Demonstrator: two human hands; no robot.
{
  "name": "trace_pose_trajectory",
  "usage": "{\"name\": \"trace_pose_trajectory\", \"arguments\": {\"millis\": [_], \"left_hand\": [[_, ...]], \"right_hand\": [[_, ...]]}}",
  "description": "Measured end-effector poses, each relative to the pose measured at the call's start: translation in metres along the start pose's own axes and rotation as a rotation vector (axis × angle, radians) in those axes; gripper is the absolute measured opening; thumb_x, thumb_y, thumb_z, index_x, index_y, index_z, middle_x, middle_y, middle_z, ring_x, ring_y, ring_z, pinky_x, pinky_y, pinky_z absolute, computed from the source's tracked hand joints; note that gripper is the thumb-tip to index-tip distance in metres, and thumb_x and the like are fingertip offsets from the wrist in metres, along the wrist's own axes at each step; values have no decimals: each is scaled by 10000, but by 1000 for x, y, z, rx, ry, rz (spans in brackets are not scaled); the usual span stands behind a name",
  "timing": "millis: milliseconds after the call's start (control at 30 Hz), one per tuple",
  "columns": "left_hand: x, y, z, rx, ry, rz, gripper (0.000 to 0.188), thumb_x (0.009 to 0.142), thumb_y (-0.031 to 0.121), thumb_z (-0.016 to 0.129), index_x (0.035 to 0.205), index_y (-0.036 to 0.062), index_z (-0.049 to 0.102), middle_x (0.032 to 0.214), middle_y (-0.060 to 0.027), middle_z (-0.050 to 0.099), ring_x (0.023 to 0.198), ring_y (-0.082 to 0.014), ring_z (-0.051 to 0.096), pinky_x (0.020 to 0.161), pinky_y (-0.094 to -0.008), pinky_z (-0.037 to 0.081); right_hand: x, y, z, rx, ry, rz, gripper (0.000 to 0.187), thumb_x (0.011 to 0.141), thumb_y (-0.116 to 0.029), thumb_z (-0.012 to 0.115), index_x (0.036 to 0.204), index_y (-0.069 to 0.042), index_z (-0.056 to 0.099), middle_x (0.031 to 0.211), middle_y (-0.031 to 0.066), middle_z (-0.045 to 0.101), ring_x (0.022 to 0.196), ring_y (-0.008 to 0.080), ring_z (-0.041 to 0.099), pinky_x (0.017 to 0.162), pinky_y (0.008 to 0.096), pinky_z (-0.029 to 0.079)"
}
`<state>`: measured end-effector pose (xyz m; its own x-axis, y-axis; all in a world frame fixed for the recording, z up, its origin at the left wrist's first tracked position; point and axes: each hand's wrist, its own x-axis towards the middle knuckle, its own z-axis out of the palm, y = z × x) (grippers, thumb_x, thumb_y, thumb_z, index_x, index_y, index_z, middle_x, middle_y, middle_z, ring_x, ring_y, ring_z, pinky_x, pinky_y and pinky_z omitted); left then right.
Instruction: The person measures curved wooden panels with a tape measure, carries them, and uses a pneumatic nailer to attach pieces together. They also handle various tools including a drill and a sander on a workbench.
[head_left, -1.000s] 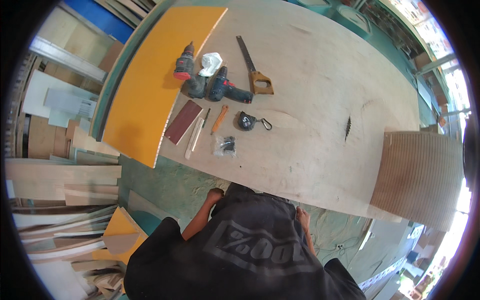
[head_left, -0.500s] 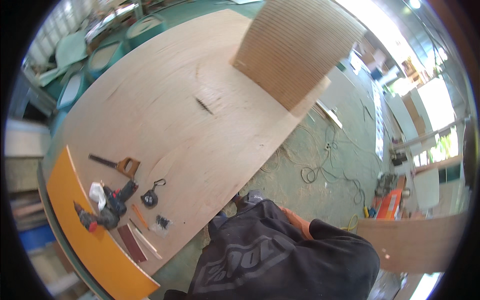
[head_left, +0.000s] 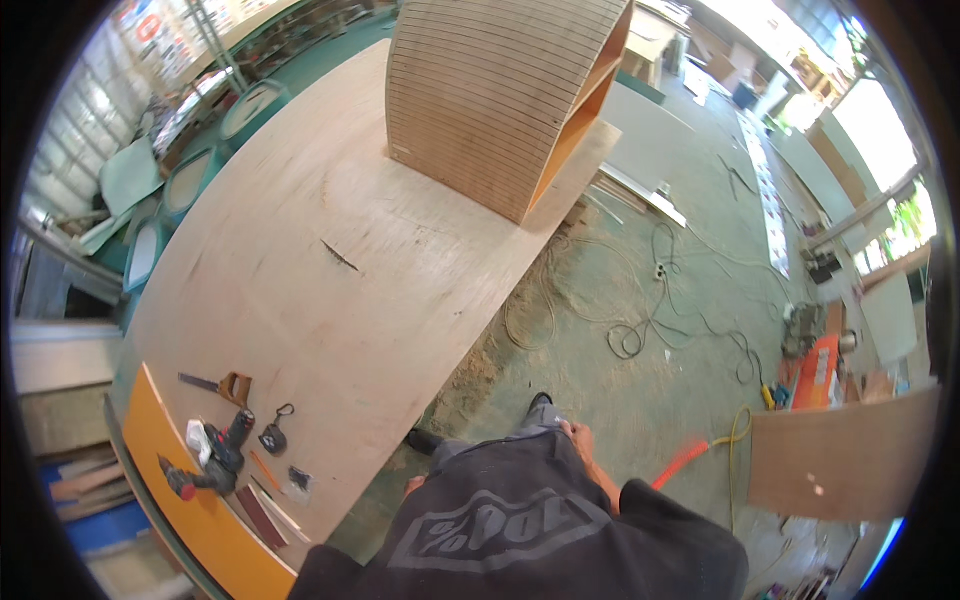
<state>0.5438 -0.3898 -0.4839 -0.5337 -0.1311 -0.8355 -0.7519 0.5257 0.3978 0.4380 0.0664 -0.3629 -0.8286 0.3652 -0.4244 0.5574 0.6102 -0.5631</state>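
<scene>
My right hand hangs beside my grey trousers, and no object shows in it; its fingers are too small to read. Only a sliver of my left hand shows past my dark sweatshirt, its fingers hidden. To my left lies a large plywood sheet. Near its left end are a wooden-handled saw, a cordless drill and a second drill. Next to them lie a black tape measure, an orange pencil and a small plastic bag with dark contents.
A grooved wooden cabinet stands on the sheet's far end. An orange-yellow board lines the left end. Cables and sawdust cover the green floor. At right are a curved wooden panel and an orange hose.
The view has shifted right, so the cabinet's open orange-lined side now shows. My right hand shows more clearly, and a bit of my left hand appears. The tools have stayed put.
</scene>
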Motion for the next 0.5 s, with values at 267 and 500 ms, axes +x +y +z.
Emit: {"name": "trace_pose_trajectory", "arguments": {"millis": [267, 500], "left_hand": [[43, 160, 62, 530, -20, 115, 438, 864, 306, 518, 1113, -9, 694, 1155, -277, 650, 1079, -426, 626, 932, -477, 483], [-24, 578, -36, -327, 431, 871, 441, 1034, 413, 456, 861, 23, 570, 744, -6, 485, 724, -158, 457, 683, -343, 414]], "right_hand": [[82, 179, -75, 159, 279, 81, 388, 936, -263, 533, 745, 56, 646, 598, 161, 586, 514, 217, 544, 502, 394, 429], [168, 190, -184, 473, -72, 504, 157, 900, -136, 562, 939, 4, 620, 636, 75, 574, 497, 159, 566, 405, 297, 435]]}}
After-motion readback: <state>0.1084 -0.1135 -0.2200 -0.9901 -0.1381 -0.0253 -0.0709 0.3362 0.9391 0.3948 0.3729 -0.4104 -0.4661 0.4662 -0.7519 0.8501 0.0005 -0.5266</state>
